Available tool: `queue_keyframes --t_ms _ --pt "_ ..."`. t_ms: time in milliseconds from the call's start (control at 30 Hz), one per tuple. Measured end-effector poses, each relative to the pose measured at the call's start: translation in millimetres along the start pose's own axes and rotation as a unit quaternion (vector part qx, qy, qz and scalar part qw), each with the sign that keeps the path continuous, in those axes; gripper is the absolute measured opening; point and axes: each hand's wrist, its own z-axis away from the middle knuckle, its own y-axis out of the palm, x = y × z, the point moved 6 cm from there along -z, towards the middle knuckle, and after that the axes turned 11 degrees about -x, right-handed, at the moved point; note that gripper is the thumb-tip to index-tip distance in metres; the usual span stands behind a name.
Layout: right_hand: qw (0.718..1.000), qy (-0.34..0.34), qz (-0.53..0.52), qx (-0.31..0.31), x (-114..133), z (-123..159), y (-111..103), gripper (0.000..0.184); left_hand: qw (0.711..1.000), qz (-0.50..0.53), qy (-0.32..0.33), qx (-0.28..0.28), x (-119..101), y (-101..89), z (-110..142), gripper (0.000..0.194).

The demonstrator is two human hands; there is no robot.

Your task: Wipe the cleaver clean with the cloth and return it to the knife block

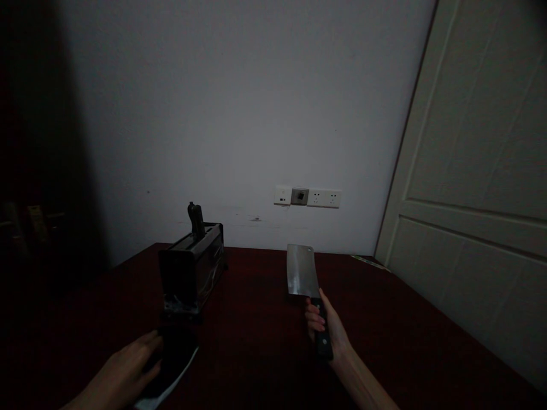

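So the right hand (335,336) has a cleaver (302,270), fingers wrapped snugly around its black handle with the pale rivets, thumb along the other side. The blade points away from the person, toward the wall (239,114), broad flat face in view and the little hanging hole up at the far right corner. It's over the middle-right of the dark reddish worktop (252,319). Can't tell if any of the blade actually touches the surface.

Left hand (132,364) is down at the lower left, on or right against some black cloth-like thing (177,347) with a whitish curved edge. It's super dim there, so I honestly can't tell whether those fingers are pinching it or just lying on it.

Just beyond that black thing is a knife block (194,267), standing upright on the left part of the worktop, dark with pale streaky lines on its side. A couple of dark handles (196,219) stick up out of the top. The cleaver is well apart from it, off to the right.

Back wall's got a row of outlets (323,198) with a greyish plate (299,197) among the white ones. A pale panelled door (474,171) takes up the right side, and there's a thin flat strip (370,262) near the worktop's back right corner.
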Motion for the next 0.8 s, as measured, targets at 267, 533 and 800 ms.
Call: queue_keyframes --t_ms 267,533,800 --pt "0.999 0.014 -0.003 -0.028 -11 -2 -4 0.032 0.965 0.255 -0.007 0.06 -119 -32.4 -64 0.019" --pt "0.998 0.043 0.031 -0.036 -31 -8 -10 0.039 0.943 0.242 0.091 -0.211 -209 -53.1 -166 0.018" --pt "0.998 0.042 0.029 0.035 -29 -12 -8 0.041 0.875 0.316 0.362 -0.056 -269 30.1 -152 0.007"
